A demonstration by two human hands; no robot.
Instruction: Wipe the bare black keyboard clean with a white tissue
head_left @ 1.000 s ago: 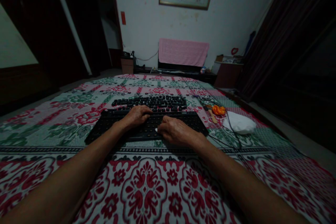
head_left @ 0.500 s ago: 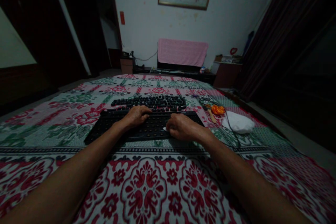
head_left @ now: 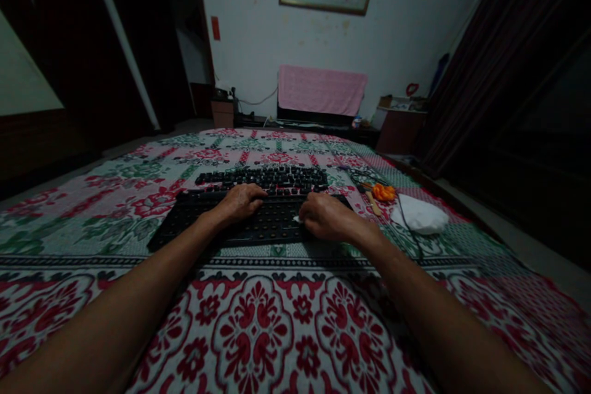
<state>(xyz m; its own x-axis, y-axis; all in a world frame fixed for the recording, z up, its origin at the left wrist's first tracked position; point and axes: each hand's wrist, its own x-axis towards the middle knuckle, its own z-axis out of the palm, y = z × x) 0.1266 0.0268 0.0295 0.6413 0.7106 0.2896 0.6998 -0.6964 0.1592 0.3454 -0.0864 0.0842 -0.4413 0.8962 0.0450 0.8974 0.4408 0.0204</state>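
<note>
1. Black keyboard base lies on the patterned bedcover; bare key sites show. Caps look off everywhere I can see.
2. Left hand: on the base's rear part, fingers loosely bent. Can't tell if it grips.
3. Loose keycaps: rows just beyond the base; I see none refitted.
4. Small white piece: pinched in the curled right hand over the base's right part; contact unclear. I'd judge work on the base unfinished; can't tell how much is left.
5. Flat stick, orange bunched item, white bundle: right, untouched.
</note>
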